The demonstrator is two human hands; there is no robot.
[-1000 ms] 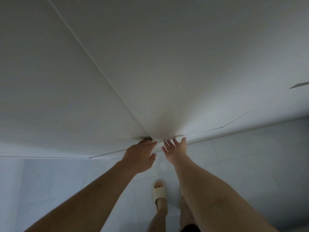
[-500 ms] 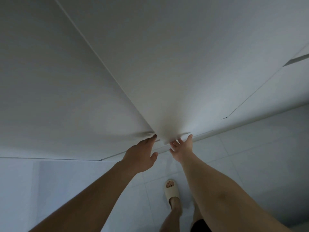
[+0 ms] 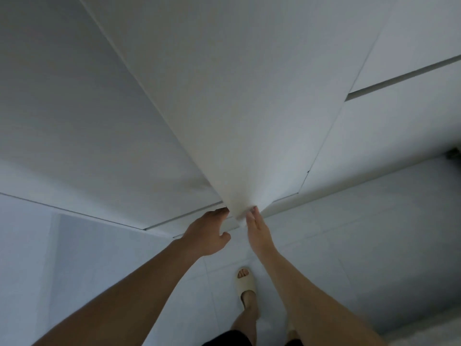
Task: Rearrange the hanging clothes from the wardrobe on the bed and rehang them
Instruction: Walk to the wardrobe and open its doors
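Note:
White wardrobe doors fill the upper view and are shut or barely ajar, so no clothes or bed are visible. My left hand reaches to the bottom edge of the left door, its fingertips hooked under the edge. My right hand is turned edge-on, its fingertips on the bottom corner of the middle door. That corner sticks out slightly toward me. The two hands are almost touching at the seam between the doors.
More white panels continue to the right, with a dark gap between upper and lower ones. Pale floor tiles lie below. My foot in a cream slipper stands close to the wardrobe. A small dark object sits at the right edge.
My right hand has turned from palm-up to edge-on and moved closer to my left hand. The middle door's bottom corner has come out slightly. My view has shifted right, showing more panels.

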